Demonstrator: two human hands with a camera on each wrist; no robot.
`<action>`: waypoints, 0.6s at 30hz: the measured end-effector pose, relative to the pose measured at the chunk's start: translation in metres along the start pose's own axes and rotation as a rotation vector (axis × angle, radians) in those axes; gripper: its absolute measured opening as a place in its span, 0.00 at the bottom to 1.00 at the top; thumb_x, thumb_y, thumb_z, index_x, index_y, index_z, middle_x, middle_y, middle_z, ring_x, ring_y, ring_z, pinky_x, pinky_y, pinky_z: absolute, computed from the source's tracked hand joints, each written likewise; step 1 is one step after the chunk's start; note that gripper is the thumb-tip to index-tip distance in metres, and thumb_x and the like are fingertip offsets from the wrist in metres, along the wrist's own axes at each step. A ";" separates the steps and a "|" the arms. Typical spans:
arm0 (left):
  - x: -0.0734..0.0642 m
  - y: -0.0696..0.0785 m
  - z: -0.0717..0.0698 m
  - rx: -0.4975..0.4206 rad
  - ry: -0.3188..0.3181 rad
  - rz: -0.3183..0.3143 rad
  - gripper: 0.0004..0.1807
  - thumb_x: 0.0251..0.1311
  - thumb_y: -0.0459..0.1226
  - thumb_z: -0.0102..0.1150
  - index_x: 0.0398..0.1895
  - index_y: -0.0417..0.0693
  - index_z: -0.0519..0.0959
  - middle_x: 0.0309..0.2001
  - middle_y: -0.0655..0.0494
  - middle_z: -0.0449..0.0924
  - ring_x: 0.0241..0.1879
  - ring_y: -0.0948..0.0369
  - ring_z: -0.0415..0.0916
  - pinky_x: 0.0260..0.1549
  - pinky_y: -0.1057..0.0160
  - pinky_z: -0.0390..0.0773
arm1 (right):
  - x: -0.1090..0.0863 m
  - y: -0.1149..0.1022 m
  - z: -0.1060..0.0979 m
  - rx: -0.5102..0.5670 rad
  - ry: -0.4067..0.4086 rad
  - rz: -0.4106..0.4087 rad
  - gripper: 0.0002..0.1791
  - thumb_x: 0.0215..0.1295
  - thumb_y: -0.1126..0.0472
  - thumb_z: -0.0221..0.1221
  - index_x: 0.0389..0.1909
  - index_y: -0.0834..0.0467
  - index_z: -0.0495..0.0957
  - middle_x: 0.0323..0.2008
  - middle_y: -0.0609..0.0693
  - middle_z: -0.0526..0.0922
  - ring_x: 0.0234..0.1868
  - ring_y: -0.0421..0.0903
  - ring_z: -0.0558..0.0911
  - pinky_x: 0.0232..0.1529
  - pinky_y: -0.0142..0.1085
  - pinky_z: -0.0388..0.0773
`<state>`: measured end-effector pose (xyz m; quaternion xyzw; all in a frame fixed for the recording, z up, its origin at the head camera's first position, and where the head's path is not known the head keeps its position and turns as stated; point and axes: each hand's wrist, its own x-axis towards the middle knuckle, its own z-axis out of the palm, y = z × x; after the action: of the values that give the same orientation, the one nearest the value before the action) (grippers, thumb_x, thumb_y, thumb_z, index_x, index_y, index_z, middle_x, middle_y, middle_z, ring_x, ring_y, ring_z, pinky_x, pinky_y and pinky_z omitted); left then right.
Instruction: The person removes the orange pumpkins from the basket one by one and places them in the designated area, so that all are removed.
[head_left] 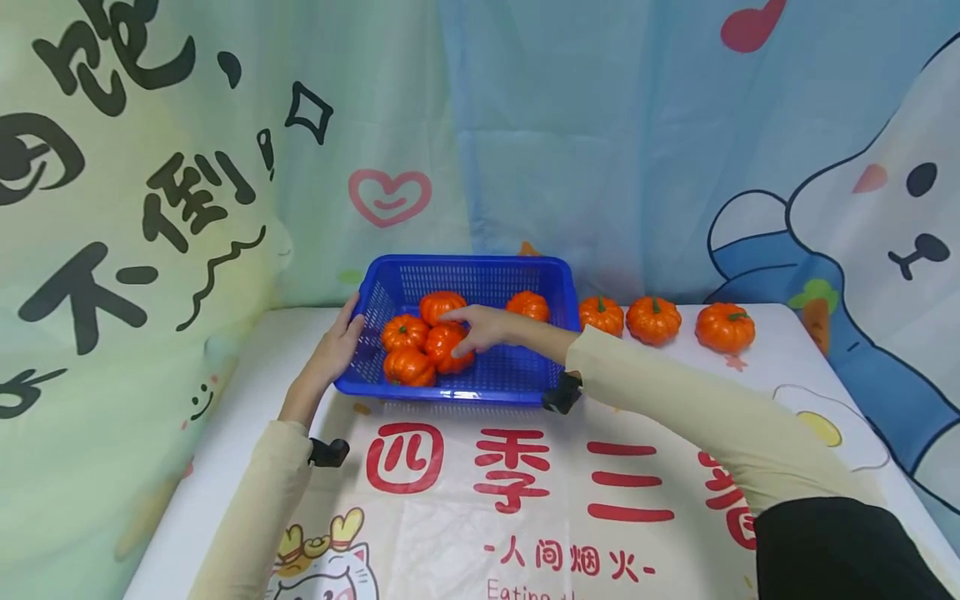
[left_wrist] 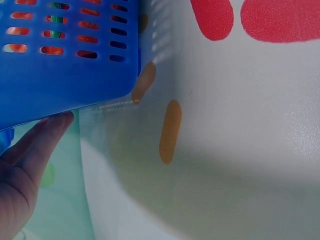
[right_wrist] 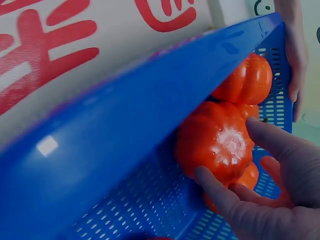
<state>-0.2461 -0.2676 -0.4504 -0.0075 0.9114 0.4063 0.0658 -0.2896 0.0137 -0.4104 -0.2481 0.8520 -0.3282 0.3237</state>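
A blue plastic basket (head_left: 450, 395) with slotted walls stands on the table, several small orange pumpkins (head_left: 405, 332) grouped in its left part. My right hand (head_left: 486, 327) reaches in over the front rim. Its thumb and fingers are spread around a shiny pumpkin (right_wrist: 217, 142), fingertips on its sides. Another pumpkin (head_left: 528, 305) lies apart at the basket's right, partly behind my right forearm. My left hand (head_left: 341, 340) rests against the basket's left end, and in the left wrist view its straight fingers (left_wrist: 47, 140) lie along the outer wall.
Three more pumpkins stand in a row right of the basket: one near it (head_left: 602, 316), a middle one (head_left: 654, 320) and a far right one (head_left: 724, 328). A printed cloth (head_left: 450, 533) covers the table in front. A patterned curtain (head_left: 555, 167) hangs close behind the basket.
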 end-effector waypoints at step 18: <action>0.001 0.000 -0.002 0.017 -0.007 0.000 0.32 0.76 0.51 0.26 0.79 0.60 0.37 0.77 0.40 0.47 0.71 0.33 0.54 0.69 0.33 0.51 | 0.014 0.001 0.008 0.007 0.040 -0.011 0.34 0.56 0.63 0.68 0.65 0.58 0.68 0.64 0.61 0.68 0.61 0.56 0.71 0.53 0.42 0.81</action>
<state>-0.2468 -0.2687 -0.4494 -0.0057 0.9146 0.3984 0.0691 -0.2936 0.0027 -0.4208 -0.2450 0.8559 -0.3379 0.3054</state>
